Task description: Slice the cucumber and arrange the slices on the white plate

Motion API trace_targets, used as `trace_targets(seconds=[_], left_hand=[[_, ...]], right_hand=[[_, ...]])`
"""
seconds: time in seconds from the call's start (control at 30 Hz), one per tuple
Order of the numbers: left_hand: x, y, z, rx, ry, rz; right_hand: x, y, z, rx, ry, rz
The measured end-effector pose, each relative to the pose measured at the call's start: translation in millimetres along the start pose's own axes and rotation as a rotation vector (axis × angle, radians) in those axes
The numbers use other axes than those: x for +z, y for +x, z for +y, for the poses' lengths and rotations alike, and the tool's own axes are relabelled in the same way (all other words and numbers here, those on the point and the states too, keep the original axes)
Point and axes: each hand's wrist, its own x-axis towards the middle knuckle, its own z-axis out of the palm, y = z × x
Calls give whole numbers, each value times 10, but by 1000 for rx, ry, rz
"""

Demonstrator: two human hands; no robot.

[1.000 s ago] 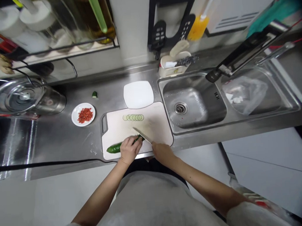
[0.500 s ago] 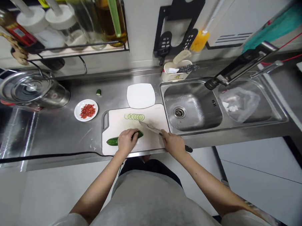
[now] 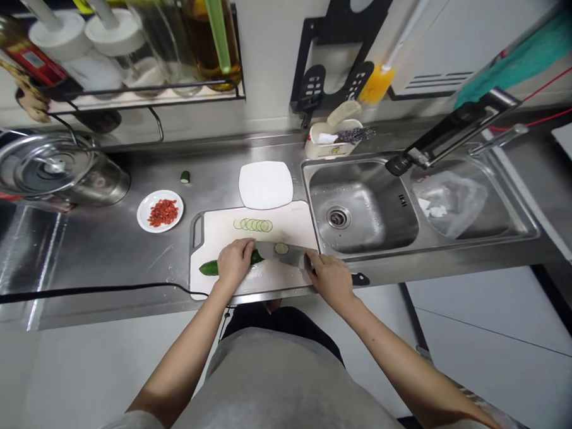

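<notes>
On the white cutting board (image 3: 215, 224) lies a dark green cucumber (image 3: 209, 268). My left hand (image 3: 235, 261) is closed over its right part, with the fingertips close to the end of a knife blade. The kitchen knife (image 3: 295, 254) is in my right hand (image 3: 330, 276), its broad blade turned flat and pointing left. One thin cucumber slice (image 3: 281, 248) clings to the blade. Farther up the board, several overlapping cucumber slices (image 3: 253, 225) form a row.
A white square plate (image 3: 266, 184) sits just behind the board. To the left are a small plate (image 3: 142, 214) of chopped red pieces and a cucumber end (image 3: 184, 176). A steel pot (image 3: 99, 178) stands far left. The double sink (image 3: 361, 192) and faucet (image 3: 434, 145) are right.
The knife has turned from edge-on to flat, showing the slice on its blade. It moved down from the row, and its tip is now beside my left fingers.
</notes>
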Motion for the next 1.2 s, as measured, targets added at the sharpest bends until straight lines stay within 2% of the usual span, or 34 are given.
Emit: trace_targets(seconds=[0.1, 0.17, 0.27, 0.37, 0.5, 0.7, 0.8, 1.03, 1.2], left_hand=[[-69, 94, 106, 20, -119, -43], [-108, 158, 220, 91, -154, -148], [-135, 231, 405, 180, -98, -319], [-123, 267, 531, 214, -34, -369], [-75, 311, 586, 225, -83, -355], [75, 567, 531, 17, -83, -179], [177, 722, 482, -41, -28, -169], [325, 885, 448, 10, 127, -91], [241, 829, 368, -10, 70, -39]], right_hand=[[-10, -19, 4, -50, -11, 6], [-23, -28, 5, -84, -18, 12], [-37, -30, 9, -108, -30, 28], [-29, -25, 26, -116, -45, 41], [-8, -28, 72, -109, -46, 34], [6, -48, 151, -62, -39, 17], [6, -67, 181, -49, -31, 4], [-3, -113, 236, -10, -5, 1], [-11, -103, 277, 55, 48, -40]])
